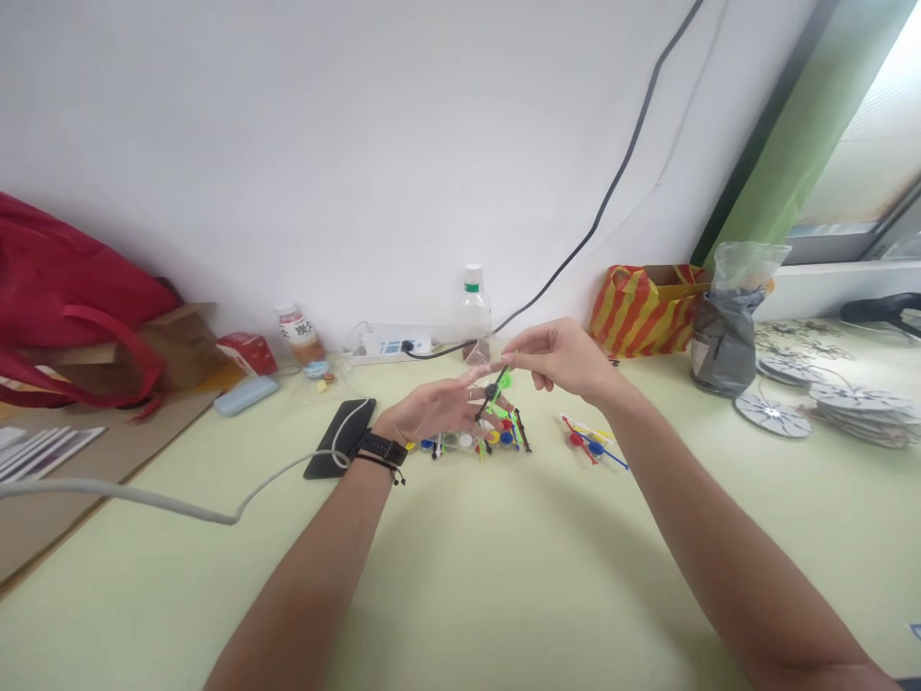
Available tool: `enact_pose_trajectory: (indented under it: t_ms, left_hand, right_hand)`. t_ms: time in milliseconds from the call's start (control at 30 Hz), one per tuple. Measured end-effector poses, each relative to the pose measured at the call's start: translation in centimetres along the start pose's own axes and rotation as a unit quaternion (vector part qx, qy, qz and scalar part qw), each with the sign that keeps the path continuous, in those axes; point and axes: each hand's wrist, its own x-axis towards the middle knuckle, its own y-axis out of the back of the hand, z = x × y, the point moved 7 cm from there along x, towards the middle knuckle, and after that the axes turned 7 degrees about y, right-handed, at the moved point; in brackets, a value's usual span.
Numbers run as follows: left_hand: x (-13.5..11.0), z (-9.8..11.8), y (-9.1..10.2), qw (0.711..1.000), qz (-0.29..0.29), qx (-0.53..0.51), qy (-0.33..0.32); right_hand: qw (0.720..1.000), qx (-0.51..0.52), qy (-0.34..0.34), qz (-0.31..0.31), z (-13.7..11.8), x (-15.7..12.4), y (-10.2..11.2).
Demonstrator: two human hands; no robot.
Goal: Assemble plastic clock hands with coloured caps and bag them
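We pinch black spinner by upper end in right hand, hub just below fingertips. Left hand just beside; can't tell if gripping. It partly blocks coloured spinners; blue spinner farther right, bottle behind.

Bright light glares at a window, upper right, as soft shadows cross the surface and edges stretch.
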Motion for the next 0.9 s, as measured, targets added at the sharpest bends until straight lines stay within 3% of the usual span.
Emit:
enact_pose_trajectory:
  t_ms: [200,300,400,500,600,667,767,900]
  left_hand:
    - [-0.2,0.2,0.2,1.0,0.003,-0.01,-0.008]
    - [-0.4,-0.1,0.7,1.0,0.015,-0.01,0.005]
    - [-0.6,-0.4,1.4,0.999,0.032,-0.003,0.021]
    - [-0.8,-0.9,1.8,0.997,0.054,0.027,0.053]
    - [-0.9,-1.3,2.0,0.985,0.096,0.082,0.114]
    - [-1.1,-1.4,1.9,0.974,0.124,0.115,0.15]
    - [-1.1,-1.3,1.4,0.969,0.116,0.137,0.168]
    - [-1.3,-1.1,1.1,0.971,0.086,0.154,0.161]
  right_hand:
    - [0.998,-0.052,-0.007,-0.027,-0.1,-0.2,-0.4]
    - [0.996,-0.093,0.003,0.009,-0.2,-0.2,1.3]
    - [0.988,-0.149,-0.004,0.029,1.5,-0.1,3.8]
    - [0.97,-0.222,-0.065,-0.071,5.7,0.0,4.7]
    - [0.916,-0.267,-0.173,-0.245,11.4,-1.0,3.8]
    - [0.88,-0.265,-0.229,-0.32,14.2,-1.8,2.8]
    - [0.872,-0.258,-0.244,-0.338,16.0,-1.8,1.7]
    - [0.883,-0.232,-0.229,-0.339,15.8,-1.6,1.3]
